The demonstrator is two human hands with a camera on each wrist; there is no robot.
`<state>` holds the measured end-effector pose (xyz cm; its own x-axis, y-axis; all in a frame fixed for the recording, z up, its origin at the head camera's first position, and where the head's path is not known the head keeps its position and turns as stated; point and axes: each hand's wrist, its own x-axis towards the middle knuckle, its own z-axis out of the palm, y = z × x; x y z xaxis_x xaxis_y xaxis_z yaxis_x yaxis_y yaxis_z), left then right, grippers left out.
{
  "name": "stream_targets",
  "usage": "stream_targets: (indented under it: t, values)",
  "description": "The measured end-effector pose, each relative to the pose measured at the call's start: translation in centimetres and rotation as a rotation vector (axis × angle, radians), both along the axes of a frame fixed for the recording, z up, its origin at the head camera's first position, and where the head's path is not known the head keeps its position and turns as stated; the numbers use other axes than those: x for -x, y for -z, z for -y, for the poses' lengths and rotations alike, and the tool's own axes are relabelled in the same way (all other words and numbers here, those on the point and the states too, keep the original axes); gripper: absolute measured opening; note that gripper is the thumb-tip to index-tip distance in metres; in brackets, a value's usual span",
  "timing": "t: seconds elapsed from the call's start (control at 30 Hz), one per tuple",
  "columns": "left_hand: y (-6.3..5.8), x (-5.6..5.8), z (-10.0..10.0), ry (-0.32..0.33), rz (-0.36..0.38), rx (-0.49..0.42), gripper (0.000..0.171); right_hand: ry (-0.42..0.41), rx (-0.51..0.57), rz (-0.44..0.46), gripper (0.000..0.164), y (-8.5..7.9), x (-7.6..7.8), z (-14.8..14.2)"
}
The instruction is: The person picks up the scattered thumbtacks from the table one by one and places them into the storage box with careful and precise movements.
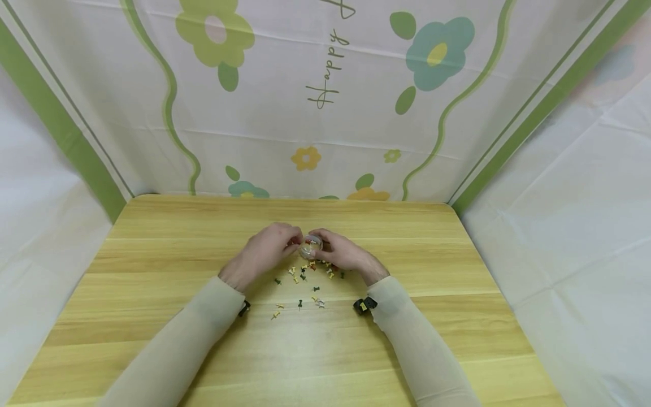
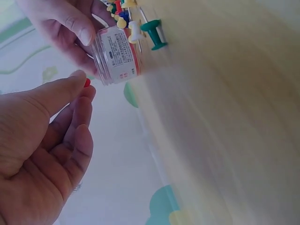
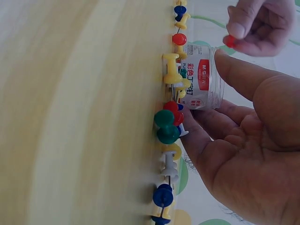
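Note:
A small clear jar (image 1: 308,251) with a printed label stands on the table, a few red pins showing inside it. My right hand (image 1: 346,252) holds it from the side, thumb and fingers curved round its wall. Close to the jar's mouth, my left hand (image 1: 272,249) pinches a red push pin (image 3: 229,41) between thumb and fingertips; only its red head shows. Push pins in several colours lie around the jar, among them a green push pin (image 2: 152,34) and a yellow push pin (image 3: 172,69).
More push pins lie scattered nearer the person, such as a dark green one (image 1: 300,304) and a yellow one (image 1: 276,315). The wooden table (image 1: 168,249) meets a white flowered cloth (image 1: 264,107) at its far edge. White cloth also hangs at both sides.

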<state>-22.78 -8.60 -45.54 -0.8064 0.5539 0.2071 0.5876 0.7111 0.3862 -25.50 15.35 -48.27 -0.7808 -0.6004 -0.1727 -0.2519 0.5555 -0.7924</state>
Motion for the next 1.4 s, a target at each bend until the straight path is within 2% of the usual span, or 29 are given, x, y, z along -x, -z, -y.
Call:
stream_targets:
  t: [0.47,0.87,1.1,1.4]
  values:
    - [0.4,1.4,-1.5,-0.017,-0.052,0.022,0.013,-0.011,-0.012,-0.045,0.055,-0.1,0.0,0.0]
    - [0.4,1.7,-1.9,-0.026,-0.044,0.036,0.015,-0.003,-0.032,-0.053,0.057,-0.1,0.0,0.0]
    - [-0.1,1.0,-1.4,0.001,-0.05,0.065,0.015,-0.012,0.001,-0.022,0.056,-0.1,0.1,0.0]
    - [-0.6,-0.4,-0.1,0.08,-0.044,0.14,0.025,-0.012,-0.003,-0.015,0.059,0.1,0.1,-0.1]
